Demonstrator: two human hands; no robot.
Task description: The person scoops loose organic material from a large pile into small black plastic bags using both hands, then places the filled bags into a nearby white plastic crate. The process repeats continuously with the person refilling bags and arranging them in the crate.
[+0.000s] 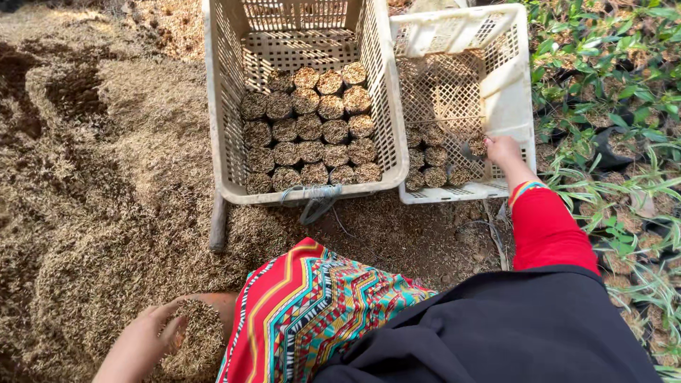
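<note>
The left hand (145, 333) cups a heap of husk mix (190, 339) at the lower left. The right hand (502, 150) reaches into the smaller crate (508, 92), fingers closed on a filled bag (474, 150). Beside it, the larger crate (220, 99) holds packed rows of filled bags (312, 131).

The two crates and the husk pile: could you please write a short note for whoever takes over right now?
Left hand: open, pressed on a husk-filled bag at the husk pile.
Right hand: reaching into the right crate, by its few filled bags; grip unclear.
Left crate: front part packed with rows of filled bags, back bare.
Done: left crate about half full, right crate started.
Left: room remains in both crates.
</note>
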